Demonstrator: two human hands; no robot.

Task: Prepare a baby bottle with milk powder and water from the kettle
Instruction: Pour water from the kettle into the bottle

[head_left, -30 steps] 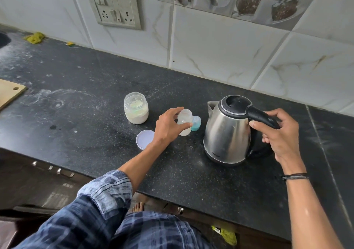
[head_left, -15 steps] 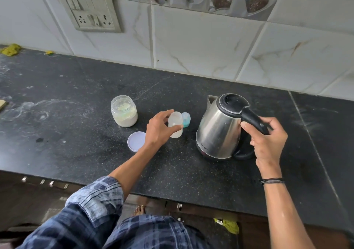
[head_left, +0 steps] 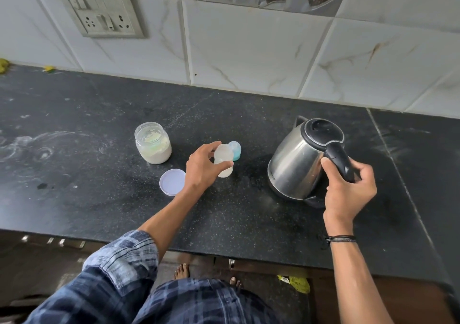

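The kettle (head_left: pixel 296 161) serves as the reference point. The right hand (head_left: pixel 348 191) grips its black handle (head_left: pixel 339 160), fingers (head_left: pixel 359 173) curled fully round it. The steel body leans toward the spout side, which suggests a pour is being set up. Whether it has cleared its base cannot be told.

The baby bottle (head_left: pixel 224 160) is well to the left of the kettle, on the spout side. The left hand (head_left: pixel 202 166) pinches it between thumb and curled fingers (head_left: pixel 211 146), probably to steady it against the incoming water. It appears to rest on the tabletop (head_left: pixel 99 199).

The bottle is small, of cloudy translucent plastic, with no cap fitted. Its contents cannot be read. A teal cap (head_left: pixel 236 150) sits touching it on the far side.

Farther left of the kettle stands the open jar of milk powder (head_left: pixel 153 143), roughly half full. Its lid (head_left: pixel 172 181) lies flat beside it.
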